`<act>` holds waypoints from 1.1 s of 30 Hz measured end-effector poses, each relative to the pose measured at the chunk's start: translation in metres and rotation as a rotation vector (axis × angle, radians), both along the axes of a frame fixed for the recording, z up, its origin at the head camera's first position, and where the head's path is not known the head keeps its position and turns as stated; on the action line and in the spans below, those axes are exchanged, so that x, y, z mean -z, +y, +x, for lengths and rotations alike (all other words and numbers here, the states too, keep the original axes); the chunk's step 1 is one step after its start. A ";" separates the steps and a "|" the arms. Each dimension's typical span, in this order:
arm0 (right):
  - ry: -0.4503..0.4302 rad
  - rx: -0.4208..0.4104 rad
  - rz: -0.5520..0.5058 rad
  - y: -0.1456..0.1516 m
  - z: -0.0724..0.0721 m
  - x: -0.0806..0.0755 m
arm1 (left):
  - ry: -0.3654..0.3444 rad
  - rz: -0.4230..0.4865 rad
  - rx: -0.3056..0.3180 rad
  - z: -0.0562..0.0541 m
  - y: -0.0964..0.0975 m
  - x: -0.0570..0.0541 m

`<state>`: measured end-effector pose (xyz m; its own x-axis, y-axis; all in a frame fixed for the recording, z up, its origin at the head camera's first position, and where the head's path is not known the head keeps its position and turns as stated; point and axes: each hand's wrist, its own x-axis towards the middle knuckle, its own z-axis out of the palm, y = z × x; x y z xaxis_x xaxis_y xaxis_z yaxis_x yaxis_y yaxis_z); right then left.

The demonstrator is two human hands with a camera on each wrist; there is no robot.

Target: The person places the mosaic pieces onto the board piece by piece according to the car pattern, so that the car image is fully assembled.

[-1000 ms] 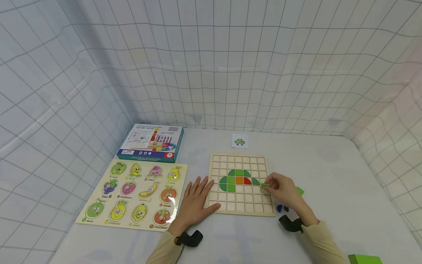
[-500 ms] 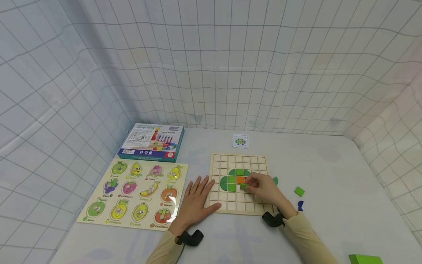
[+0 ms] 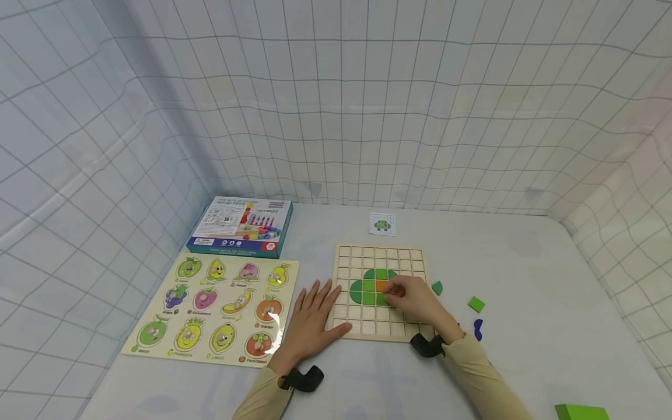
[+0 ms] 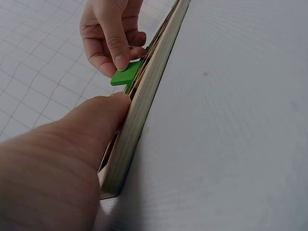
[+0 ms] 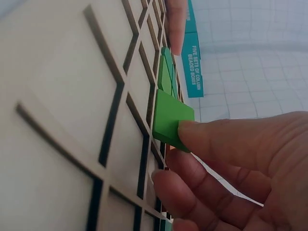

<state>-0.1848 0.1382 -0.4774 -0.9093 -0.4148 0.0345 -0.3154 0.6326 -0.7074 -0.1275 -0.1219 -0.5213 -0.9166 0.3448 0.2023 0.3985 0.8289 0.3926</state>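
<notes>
Right wrist: green tile (image 5: 168,117) pinched; right thumb (image 5: 207,137) atop.

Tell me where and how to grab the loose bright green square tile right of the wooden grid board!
Come from above and pinch two opposite edges of the bright green square tile; probably easiest, since it lies flat on the white table with its straight sides free.

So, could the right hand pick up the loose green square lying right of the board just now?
Probably not yet: the right hand pinches another green tile. Once free, it likely could; nothing covers the loose green square.
</notes>
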 end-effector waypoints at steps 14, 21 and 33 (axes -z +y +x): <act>0.020 0.091 0.066 -0.007 0.002 0.002 | 0.003 0.000 0.002 0.000 0.000 0.000; 0.024 0.096 0.063 -0.006 0.004 0.002 | 0.007 0.009 0.007 0.000 -0.001 0.000; 0.158 0.055 0.007 0.022 0.013 -0.001 | 0.009 0.003 0.005 0.000 0.000 0.001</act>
<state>-0.1714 0.1599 -0.4763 -0.9142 -0.3649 0.1765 -0.3871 0.6570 -0.6469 -0.1277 -0.1223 -0.5224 -0.9131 0.3489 0.2112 0.4061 0.8256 0.3917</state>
